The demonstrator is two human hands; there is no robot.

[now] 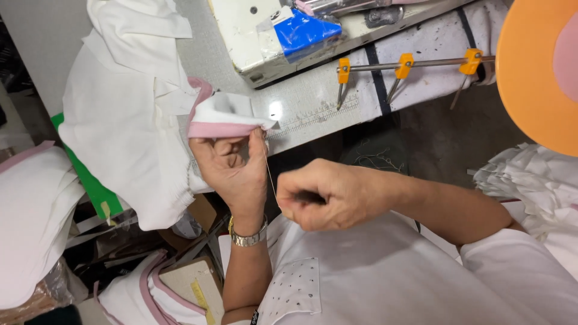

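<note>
a white garment with pink trim (223, 117) is pinched between thumb and fingers of the left hand (232, 168). just right of that pinch, a thin thread (269, 171) is pulled taut by the closed right hand (328, 195).

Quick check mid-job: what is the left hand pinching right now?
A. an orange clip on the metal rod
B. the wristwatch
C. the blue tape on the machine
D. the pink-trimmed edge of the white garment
D: the left hand pinches the pink-trimmed edge of the white garment, with a thin thread running down to the right hand.
</note>
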